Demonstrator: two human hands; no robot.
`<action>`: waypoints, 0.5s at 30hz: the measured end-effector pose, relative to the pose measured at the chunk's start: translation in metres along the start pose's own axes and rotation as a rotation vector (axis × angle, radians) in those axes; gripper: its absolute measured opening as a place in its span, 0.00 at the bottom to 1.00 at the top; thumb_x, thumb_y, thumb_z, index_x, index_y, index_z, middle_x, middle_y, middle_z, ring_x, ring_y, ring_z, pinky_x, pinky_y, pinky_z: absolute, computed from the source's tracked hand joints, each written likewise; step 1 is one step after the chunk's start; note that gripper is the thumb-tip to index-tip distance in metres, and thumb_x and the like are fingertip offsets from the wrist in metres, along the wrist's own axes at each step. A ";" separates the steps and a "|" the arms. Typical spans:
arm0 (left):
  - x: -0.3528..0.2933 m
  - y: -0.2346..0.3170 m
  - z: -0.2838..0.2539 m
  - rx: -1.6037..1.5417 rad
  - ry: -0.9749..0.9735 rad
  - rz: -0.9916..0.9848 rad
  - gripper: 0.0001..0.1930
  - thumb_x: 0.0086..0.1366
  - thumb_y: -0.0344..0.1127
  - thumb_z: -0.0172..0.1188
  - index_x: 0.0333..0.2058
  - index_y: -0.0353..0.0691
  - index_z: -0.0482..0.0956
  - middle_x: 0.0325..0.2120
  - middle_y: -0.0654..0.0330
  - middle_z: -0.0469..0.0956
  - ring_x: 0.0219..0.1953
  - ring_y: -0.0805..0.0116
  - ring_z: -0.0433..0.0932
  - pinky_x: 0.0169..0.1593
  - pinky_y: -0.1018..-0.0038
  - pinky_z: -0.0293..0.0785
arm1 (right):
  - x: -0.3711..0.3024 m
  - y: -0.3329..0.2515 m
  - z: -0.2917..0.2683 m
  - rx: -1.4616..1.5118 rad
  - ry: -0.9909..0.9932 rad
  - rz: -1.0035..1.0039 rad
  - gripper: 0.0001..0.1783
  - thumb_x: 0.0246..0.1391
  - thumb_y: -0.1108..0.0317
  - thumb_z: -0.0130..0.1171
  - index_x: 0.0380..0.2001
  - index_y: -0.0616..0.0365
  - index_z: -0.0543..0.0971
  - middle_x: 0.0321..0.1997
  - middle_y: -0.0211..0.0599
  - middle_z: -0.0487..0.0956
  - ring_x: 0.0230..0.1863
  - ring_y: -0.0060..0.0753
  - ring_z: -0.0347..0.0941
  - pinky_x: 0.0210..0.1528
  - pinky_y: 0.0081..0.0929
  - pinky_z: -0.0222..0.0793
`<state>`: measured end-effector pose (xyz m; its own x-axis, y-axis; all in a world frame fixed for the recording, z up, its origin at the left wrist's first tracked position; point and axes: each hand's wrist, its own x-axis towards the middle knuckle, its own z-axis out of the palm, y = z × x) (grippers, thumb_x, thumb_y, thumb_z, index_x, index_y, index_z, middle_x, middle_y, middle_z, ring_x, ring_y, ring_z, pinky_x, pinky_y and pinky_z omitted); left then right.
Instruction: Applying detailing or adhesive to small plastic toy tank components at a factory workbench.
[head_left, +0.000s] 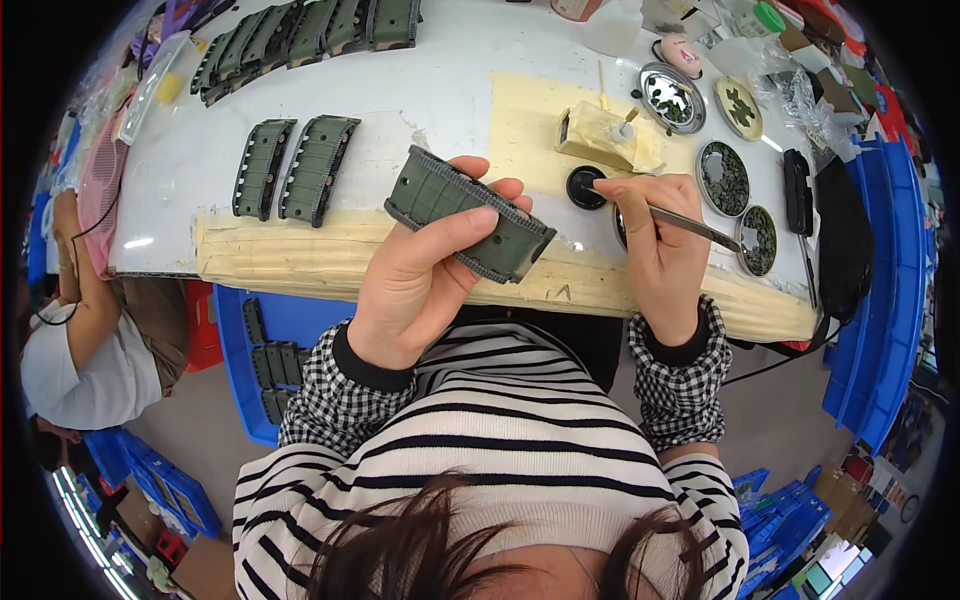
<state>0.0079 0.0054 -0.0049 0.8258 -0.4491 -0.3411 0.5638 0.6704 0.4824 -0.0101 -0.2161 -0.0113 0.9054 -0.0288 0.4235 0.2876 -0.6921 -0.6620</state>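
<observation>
My left hand [420, 265] is closed round a curved green plastic piece [470, 215] with ridged dark edges, tilted above the table's front edge. My right hand [662, 240] pinches a pair of metal tweezers [697, 228], whose tips, partly hidden by my fingers, are by a small round black dish [585, 187]. Close to that hand are shallow round dishes of small dark green bits, one dish [722, 178] and another dish [757, 240]. Part of a further dish is hidden behind my right hand.
Two similar green pieces [316, 170] lie to the left, with a row of several more [310, 35] at the far left. A tape-covered block [603, 138] holds a small bottle. A blue bin [235, 345] with green pieces is below the table. Another person [95, 340] sits at left.
</observation>
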 end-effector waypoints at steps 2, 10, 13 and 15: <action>0.001 0.000 -0.001 0.015 -0.001 0.005 0.21 0.63 0.23 0.53 0.54 0.41 0.66 0.49 0.51 0.74 0.52 0.62 0.75 0.55 0.63 0.75 | 0.000 0.001 0.000 -0.012 -0.003 -0.004 0.06 0.56 0.69 0.59 0.33 0.56 0.83 0.30 0.30 0.80 0.35 0.33 0.65 0.37 0.26 0.63; -0.002 0.003 0.005 -0.034 0.040 0.033 0.16 0.65 0.28 0.54 0.51 0.40 0.69 0.47 0.49 0.75 0.50 0.62 0.77 0.50 0.66 0.78 | 0.001 -0.003 -0.002 0.035 0.012 -0.007 0.07 0.57 0.70 0.57 0.33 0.58 0.83 0.31 0.30 0.81 0.35 0.33 0.66 0.39 0.27 0.63; -0.001 0.005 0.009 -0.115 0.084 0.019 0.14 0.65 0.29 0.55 0.49 0.38 0.70 0.47 0.48 0.76 0.49 0.62 0.78 0.47 0.70 0.80 | 0.000 -0.017 -0.017 0.134 0.050 -0.098 0.08 0.58 0.72 0.55 0.33 0.60 0.83 0.30 0.32 0.80 0.34 0.33 0.66 0.40 0.28 0.63; 0.001 0.005 0.006 -0.108 0.075 -0.003 0.14 0.65 0.31 0.56 0.49 0.37 0.70 0.47 0.47 0.76 0.48 0.63 0.78 0.44 0.73 0.81 | -0.003 -0.031 -0.028 0.220 0.035 -0.182 0.09 0.58 0.73 0.53 0.33 0.61 0.82 0.32 0.35 0.80 0.34 0.36 0.68 0.42 0.31 0.65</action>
<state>0.0116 0.0043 0.0018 0.8184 -0.4086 -0.4042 0.5587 0.7304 0.3928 -0.0306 -0.2149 0.0247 0.8227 0.0539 0.5659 0.5082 -0.5156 -0.6898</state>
